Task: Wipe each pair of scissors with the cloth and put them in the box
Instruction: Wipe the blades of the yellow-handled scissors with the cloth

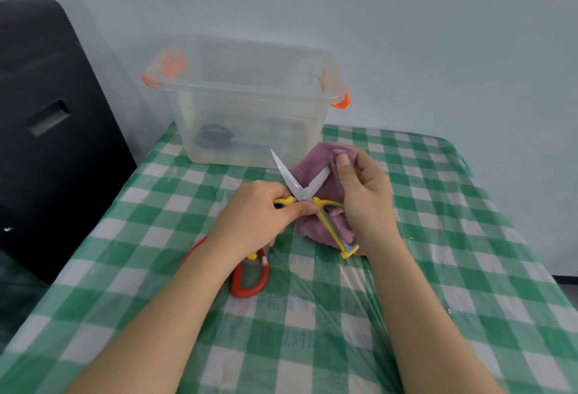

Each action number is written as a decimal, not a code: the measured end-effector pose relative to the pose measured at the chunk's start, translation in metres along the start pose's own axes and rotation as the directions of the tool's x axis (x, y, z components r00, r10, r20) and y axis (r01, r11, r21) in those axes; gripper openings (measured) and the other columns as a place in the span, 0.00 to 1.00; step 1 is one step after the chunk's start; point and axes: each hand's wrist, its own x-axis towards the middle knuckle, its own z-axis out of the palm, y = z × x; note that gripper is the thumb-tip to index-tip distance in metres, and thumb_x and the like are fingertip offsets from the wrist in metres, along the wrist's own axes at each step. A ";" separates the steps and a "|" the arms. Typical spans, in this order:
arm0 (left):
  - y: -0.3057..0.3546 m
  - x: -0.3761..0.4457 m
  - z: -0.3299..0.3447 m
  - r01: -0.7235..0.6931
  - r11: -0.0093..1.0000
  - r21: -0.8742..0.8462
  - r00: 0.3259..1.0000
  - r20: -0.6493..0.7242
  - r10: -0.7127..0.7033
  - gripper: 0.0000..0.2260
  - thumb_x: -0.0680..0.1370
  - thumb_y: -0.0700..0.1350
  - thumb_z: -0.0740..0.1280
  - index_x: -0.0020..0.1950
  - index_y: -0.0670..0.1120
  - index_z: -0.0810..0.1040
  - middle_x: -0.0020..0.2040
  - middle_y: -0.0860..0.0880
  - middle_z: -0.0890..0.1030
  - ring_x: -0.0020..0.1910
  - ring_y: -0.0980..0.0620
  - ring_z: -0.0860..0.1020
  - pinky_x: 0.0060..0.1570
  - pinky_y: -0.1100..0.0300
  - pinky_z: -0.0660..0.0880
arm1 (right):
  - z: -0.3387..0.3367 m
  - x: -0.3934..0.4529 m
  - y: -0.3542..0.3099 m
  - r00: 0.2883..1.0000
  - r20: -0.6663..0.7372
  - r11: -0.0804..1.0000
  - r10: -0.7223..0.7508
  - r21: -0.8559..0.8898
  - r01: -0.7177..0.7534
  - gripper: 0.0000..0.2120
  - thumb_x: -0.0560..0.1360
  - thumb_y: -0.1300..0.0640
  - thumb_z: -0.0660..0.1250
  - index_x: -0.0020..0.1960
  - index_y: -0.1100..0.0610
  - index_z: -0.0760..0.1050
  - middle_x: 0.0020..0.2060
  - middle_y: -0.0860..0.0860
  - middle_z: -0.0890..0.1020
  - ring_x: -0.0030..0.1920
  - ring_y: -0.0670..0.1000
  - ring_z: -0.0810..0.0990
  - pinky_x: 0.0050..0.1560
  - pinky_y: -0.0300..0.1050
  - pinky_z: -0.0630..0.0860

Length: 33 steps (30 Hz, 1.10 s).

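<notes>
Just in front of the clear box (247, 102), which already holds one dark-handled pair, the left hand (256, 218) grips the splayed yellow scissors (308, 196) while the right hand (366, 193) pinches the purple cloth (316, 159) round one blade, and the red scissors (250, 278) nearer the person await wiping.

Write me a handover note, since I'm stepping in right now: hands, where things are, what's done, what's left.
Left hand grips one handle of the yellow scissors, blades spread open.
Right hand pinches the purple cloth over one blade tip, mid-wipe.
Clear plastic box stands open behind them; a dark-handled pair seems to lie inside already.
Red scissors lie on the checked tablecloth under the left forearm, not yet boxed.
Left: finish wiping and box the yellow pair, then do the red pair.
</notes>
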 end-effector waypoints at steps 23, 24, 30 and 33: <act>-0.001 -0.001 -0.001 -0.007 0.999 0.038 0.999 0.050 0.005 0.11 0.71 0.58 0.73 0.43 0.52 0.84 0.20 0.53 0.73 0.18 0.53 0.71 0.23 0.53 0.70 | -0.001 0.004 0.004 0.982 -0.185 0.992 -0.034 -0.123 0.012 0.10 0.82 0.60 0.60 0.44 0.50 0.76 0.37 0.44 0.80 0.38 0.37 0.76 0.41 0.31 0.72; -0.001 0.000 -0.001 -0.005 1.000 0.028 0.999 0.051 0.003 0.09 0.71 0.59 0.73 0.40 0.53 0.84 0.20 0.53 0.72 0.18 0.52 0.71 0.23 0.53 0.70 | -0.003 0.006 0.006 0.973 -0.229 0.995 0.000 -0.099 -0.023 0.09 0.82 0.59 0.59 0.45 0.53 0.76 0.38 0.46 0.80 0.38 0.39 0.76 0.41 0.33 0.72; -0.005 0.002 -0.001 0.028 0.998 -0.053 0.999 -0.039 -0.030 0.17 0.71 0.58 0.73 0.39 0.44 0.82 0.19 0.49 0.71 0.18 0.51 0.69 0.25 0.60 0.68 | -0.008 0.010 0.008 0.949 -0.304 0.996 0.080 -0.009 -0.086 0.10 0.81 0.52 0.59 0.45 0.54 0.75 0.45 0.50 0.78 0.46 0.47 0.75 0.51 0.44 0.73; -0.004 0.004 -0.003 0.026 0.994 -0.106 0.995 -0.088 -0.036 0.18 0.72 0.56 0.73 0.34 0.42 0.78 0.19 0.49 0.71 0.17 0.51 0.68 0.24 0.61 0.67 | -0.008 0.010 0.004 0.954 -0.287 0.996 0.087 0.028 -0.083 0.09 0.80 0.53 0.59 0.45 0.53 0.75 0.45 0.51 0.77 0.46 0.48 0.75 0.52 0.45 0.72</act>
